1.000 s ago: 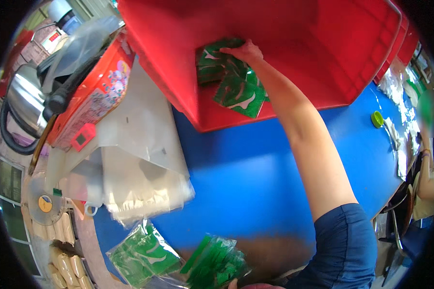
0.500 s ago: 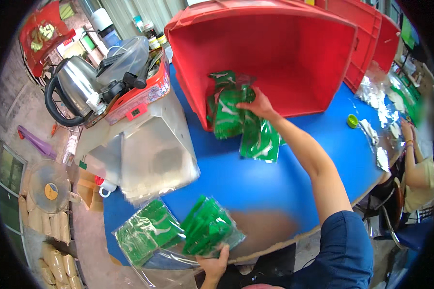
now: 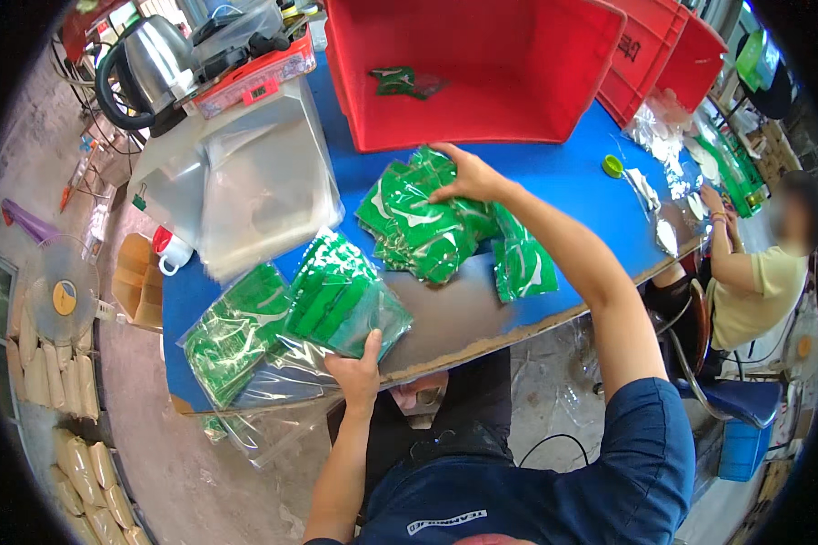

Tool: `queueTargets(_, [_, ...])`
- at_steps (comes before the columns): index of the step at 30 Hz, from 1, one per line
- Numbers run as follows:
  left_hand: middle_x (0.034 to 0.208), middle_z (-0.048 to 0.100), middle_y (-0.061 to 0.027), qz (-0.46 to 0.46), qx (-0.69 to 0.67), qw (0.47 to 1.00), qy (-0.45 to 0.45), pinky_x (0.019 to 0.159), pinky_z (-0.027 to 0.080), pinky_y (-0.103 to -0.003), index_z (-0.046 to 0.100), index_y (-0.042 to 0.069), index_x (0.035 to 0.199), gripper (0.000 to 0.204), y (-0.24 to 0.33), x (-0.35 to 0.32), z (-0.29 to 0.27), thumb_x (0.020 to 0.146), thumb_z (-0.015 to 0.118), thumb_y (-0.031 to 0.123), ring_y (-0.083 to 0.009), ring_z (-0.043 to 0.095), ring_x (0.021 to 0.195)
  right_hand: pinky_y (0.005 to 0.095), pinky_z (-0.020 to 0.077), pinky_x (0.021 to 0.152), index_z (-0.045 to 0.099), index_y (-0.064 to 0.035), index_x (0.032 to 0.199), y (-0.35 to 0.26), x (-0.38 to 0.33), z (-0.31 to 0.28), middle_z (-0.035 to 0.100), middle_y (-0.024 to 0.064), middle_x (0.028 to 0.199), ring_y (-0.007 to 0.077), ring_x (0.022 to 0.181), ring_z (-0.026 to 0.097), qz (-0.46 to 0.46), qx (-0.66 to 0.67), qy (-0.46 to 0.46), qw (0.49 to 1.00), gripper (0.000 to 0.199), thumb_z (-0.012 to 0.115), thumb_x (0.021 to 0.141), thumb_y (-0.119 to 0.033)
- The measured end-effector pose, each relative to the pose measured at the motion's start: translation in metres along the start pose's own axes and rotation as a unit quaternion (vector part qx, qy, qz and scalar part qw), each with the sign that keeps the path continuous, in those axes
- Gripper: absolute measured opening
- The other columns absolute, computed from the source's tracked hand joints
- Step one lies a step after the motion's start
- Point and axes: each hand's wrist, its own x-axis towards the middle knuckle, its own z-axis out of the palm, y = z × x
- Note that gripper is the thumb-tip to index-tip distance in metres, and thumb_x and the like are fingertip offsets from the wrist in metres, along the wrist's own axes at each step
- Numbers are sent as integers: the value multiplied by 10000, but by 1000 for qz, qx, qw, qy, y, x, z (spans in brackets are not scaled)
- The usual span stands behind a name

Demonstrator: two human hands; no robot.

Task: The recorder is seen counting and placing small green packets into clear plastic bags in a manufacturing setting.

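My left hand (image 3: 358,374) is closed on the near edge of a stack of green packets (image 3: 332,295) in transparent plastic, thumb on top, at the table's front edge. My right hand (image 3: 471,174) grips the far side of a loose pile of green packets (image 3: 413,222) with white marks, just in front of the red bin (image 3: 468,64). One green packet (image 3: 525,270) lies under my right forearm, at the pile's right. Left of my left hand rests a transparent bag of green packets (image 3: 236,334), its plastic hanging over the edge. A few packets (image 3: 395,80) lie inside the bin.
Transparent plastic sheets (image 3: 264,186) are stacked on the left of the blue table (image 3: 573,173), near a white mug (image 3: 174,254) and a steel kettle (image 3: 159,64). A small green-yellow cap (image 3: 613,165) lies at right. A co-worker (image 3: 759,286) sits beyond the right end.
My right hand has drawn the pile of green packets out of the red bin toward me, onto the table. My left hand still holds its stack. The whole view has shifted.
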Motion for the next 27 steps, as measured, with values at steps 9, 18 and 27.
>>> queueTargets(9, [1107,660,-115,21,-36,999,8,903,481,-342,593,-62,1158,458,-5,-4,0,793,816,103,-193,624,981,478,560,794,349,-144,1482,-121,43,-98,665,203,1076,395,959,674,-119,-359,-24,926,976,855,669,-331])
queueTargets(18, [1154,644,-134,42,-78,996,12,902,487,-344,580,-67,1192,452,-6,-1,-1,815,792,63,-197,631,987,511,542,858,230,-49,1547,-143,-60,90,608,301,1134,468,977,658,117,-295,-19,948,901,605,908,-562])
queueTargets(27, [1125,669,-138,35,-60,997,15,919,485,-356,608,-76,1151,408,5,-5,4,814,791,63,-207,643,990,436,395,1091,495,-10,1390,-56,-18,-5,515,263,1397,409,1290,507,201,57,-51,977,712,514,952,-570])
